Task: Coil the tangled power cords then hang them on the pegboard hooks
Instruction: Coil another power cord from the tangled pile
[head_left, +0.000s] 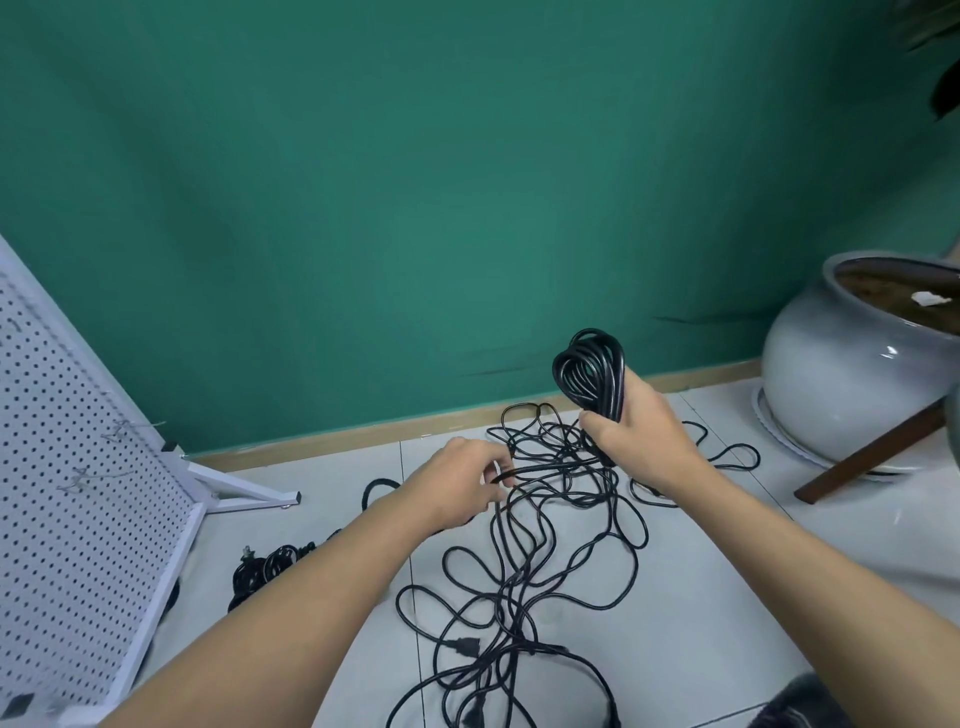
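Snagging is the main danger: the right hand (639, 436) grips a part-wound coil (589, 371) of black cord, fingers curled round its lower end and its loops standing up above the fist, while the left hand (457, 483) holds a single strand (535, 469) in a narrow pinch, just beside the coil's trailing end. Below both hands the tangle of power cords (519, 577) sprawls over the tiled floor (717, 613), loops crossing one another many times, with at least one plug (465, 647) buried among them. If the pinched strand belongs to a loop that passes under others, pulling it toward the coil would likely tighten a knot rather than free slack, or drag the whole heap along the floor. A plug could catch in a loop and jerk the coil out of shape, and the wound turns, held only by the fist, could spring loose if the grip eases. Which cord the strand belongs to cannot be told from this view. The pegboard (78, 467) stands at the left, well apart from the coil, its wire hooks (122, 431) apparently bare; a dark bundle of cord (270, 564) lies on the floor by its foot, and a loosely wound coil might slip off such thin hooks
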